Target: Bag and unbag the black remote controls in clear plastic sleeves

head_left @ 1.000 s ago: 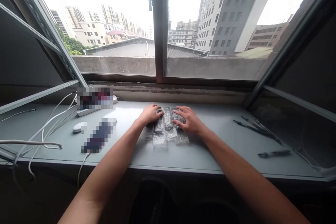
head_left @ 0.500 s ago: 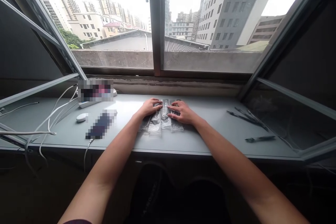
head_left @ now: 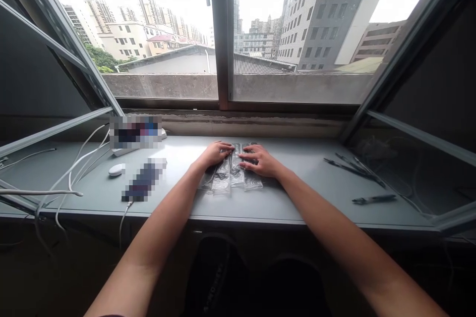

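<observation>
White cables crowd the desk's left end; a power strip and slab are pixelled over. Midway along, the left hand, fingers loosely spread, partly hides clear packets. Below the front edge, pale lettering defies me. The right hand, apart, drapes likewise. Dark pens lie toward the right end.

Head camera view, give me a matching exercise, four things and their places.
1. Clear flat plastic packets
2. Small white rounded object
3. Lone dark pen-shaped object
4. Dark upright window post

A. Right front of the grey tabletop
B. Straight ahead, beyond the tabletop
C. At the left hand and right hand
D. Tabletop, left part

Pairs: 1-C, 2-D, 3-A, 4-B.
</observation>
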Demonstrator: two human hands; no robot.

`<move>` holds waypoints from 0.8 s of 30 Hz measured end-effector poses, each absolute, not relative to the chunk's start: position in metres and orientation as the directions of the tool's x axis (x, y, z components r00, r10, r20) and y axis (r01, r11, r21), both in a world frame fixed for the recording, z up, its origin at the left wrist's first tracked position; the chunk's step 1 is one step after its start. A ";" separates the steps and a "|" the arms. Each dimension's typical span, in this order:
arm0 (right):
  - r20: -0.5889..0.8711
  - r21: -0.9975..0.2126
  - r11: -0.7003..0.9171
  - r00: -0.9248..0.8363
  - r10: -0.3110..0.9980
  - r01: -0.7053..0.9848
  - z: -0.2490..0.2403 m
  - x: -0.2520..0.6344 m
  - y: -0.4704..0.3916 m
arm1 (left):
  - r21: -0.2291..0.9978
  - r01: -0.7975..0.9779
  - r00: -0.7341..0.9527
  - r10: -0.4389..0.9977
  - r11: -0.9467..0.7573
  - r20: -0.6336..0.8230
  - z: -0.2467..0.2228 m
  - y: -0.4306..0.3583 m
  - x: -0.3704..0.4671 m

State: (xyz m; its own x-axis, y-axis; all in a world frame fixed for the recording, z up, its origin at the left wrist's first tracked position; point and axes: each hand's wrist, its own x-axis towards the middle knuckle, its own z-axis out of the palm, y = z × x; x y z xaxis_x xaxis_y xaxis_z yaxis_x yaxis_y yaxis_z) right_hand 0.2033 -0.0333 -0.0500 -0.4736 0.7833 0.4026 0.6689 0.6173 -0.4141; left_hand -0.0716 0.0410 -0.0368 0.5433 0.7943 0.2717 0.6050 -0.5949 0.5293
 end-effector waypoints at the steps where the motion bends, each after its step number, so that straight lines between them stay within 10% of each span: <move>1: 0.401 -0.416 0.617 -0.475 0.783 0.668 -0.049 0.203 -0.034 | 0.510 0.625 0.538 0.800 -0.591 0.268 -0.036 0.040 -0.071; 24: 0.447 -0.338 0.623 -0.462 0.766 0.706 -0.050 0.188 -0.052 | 0.359 0.658 0.574 0.749 -0.662 0.329 -0.041 0.032 -0.068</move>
